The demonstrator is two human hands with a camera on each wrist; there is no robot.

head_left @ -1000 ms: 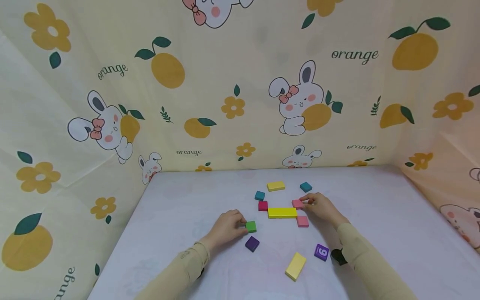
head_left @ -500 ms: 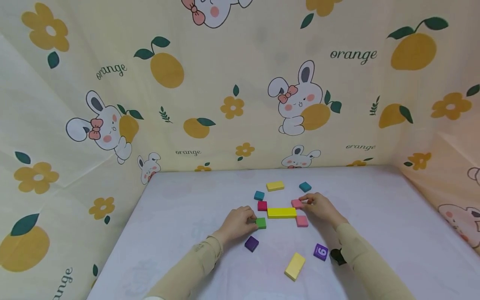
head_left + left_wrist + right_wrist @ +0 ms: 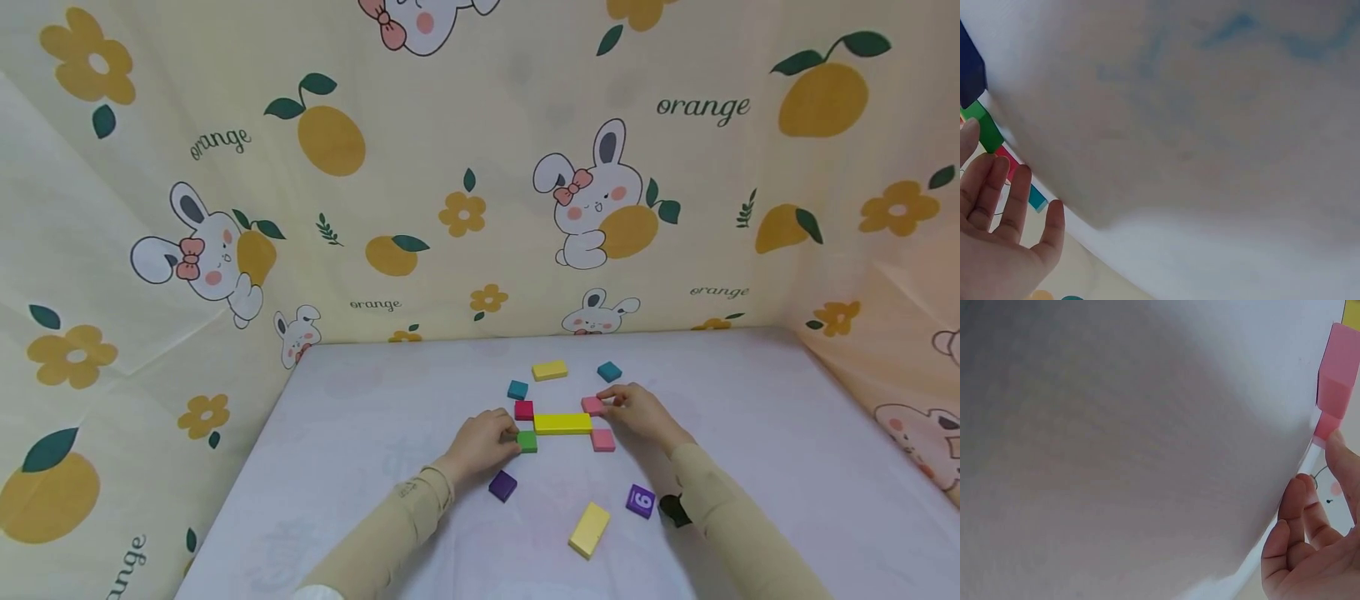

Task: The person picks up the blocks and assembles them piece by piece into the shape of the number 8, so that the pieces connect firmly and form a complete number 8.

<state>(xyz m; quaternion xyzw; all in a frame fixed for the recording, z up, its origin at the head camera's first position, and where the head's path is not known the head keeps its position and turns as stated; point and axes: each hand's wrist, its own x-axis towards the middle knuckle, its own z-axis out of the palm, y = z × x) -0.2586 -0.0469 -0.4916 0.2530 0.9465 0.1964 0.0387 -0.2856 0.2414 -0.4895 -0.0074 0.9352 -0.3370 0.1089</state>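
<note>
In the head view my left hand point(image 3: 483, 440) pinches a green square block point(image 3: 528, 442) between thumb and fingertips, at the left end of a long yellow block point(image 3: 562, 424). The left wrist view shows thumb and fingers on opposite sides of the green block point(image 3: 986, 128). A red block point(image 3: 523, 410) sits at the yellow block's upper left corner. At its upper right corner, my right hand point(image 3: 643, 414) pinches a pink block point(image 3: 592, 406). A second pink block point(image 3: 603, 440) lies at the lower right corner. The thumb's contact with the pink block point(image 3: 1327, 427) shows in the right wrist view.
Farther back lie a yellow block point(image 3: 550, 371) and two teal blocks, one left point(image 3: 517, 390), one right point(image 3: 609, 372). Nearer are a dark purple block point(image 3: 503, 486), a purple numbered block point(image 3: 641, 502) and a pale yellow block point(image 3: 588, 530). A patterned cloth point(image 3: 420, 142) stands behind the table.
My left hand has slid the green block right and slightly back, from near the dark purple block to the long yellow block's left end. The right hand stays at the pink block.
</note>
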